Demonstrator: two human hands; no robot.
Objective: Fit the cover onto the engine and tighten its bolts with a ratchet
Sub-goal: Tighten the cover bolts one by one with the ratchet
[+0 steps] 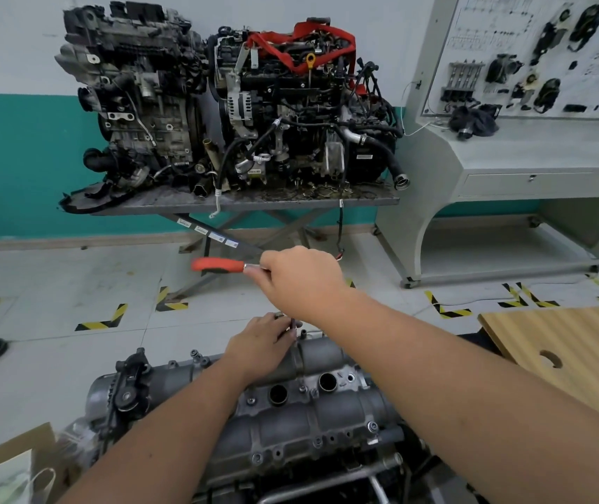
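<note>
Ratchet set on a far-edge bolt as the cover sits on the engine.

Head view: the right hand [300,276] grips the ratchet [218,265] near its head, the red handle lying level and pointing left; its extension [293,327] drops to the cover's [290,405] far edge, where the left hand's [260,347] fingers pinch it, nearer the bolt.

cover: grey cast-metal engine cover [290,405], ribbed, two round plug holes, sitting flat on top of the engine
ratchet: red-handled metal ratchet [218,265], handle level, pointing left, extension dropping to the cover's far edge
</note>
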